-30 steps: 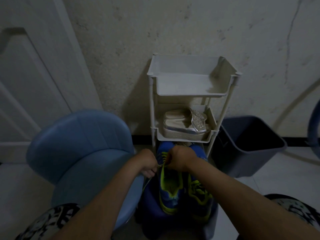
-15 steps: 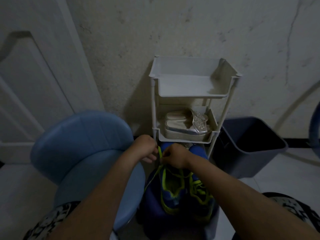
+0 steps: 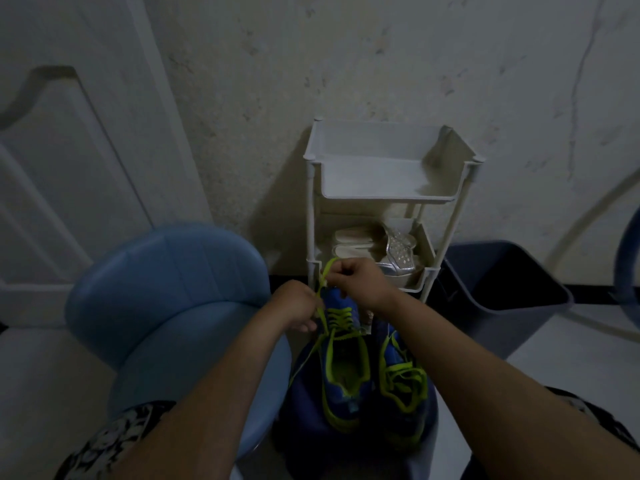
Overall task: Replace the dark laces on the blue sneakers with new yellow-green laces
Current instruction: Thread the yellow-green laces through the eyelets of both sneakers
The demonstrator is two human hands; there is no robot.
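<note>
**Student:** Where were the blue sneakers (image 3: 401, 372) in this view?

**Instructor:** Both stood side by side, toes toward the wall, on a dark blue stool (image 3: 304, 414) between the person's forearms. The sneaker on the left (image 3: 341, 375) carried the yellow-green lace (image 3: 337, 318) in several rows across its upper eyelets.

**Student:** And the hands?

**Instructor:** The right hand (image 3: 360, 284) was raised above the toe of that sneaker, with its fingers curled into a fist round the lace. A short loop of lace stood out at the top of the fist. The left hand (image 3: 298, 310) sat lower and just beside it, with its fingers curled in on the same lace. A strand ran taut between the two hands. Another strand trailed down past the left hand along the stool's side.

**Student:** Was the second sneaker laced?

**Instructor:** It showed yellow-green bands over its opening. Lace and trim could not be told apart there in the dim light.

**Student:** What surrounded them?

**Instructor:** A light blue chair (image 3: 173, 282) stood to the left, touching or nearly touching the stool. A white tiered rack (image 3: 381, 140) stood against the wall behind the hands. Silver sandals (image 3: 396, 249) lay on its middle shelf. A dark bin (image 3: 502, 292) stood to the right of the rack.
</note>
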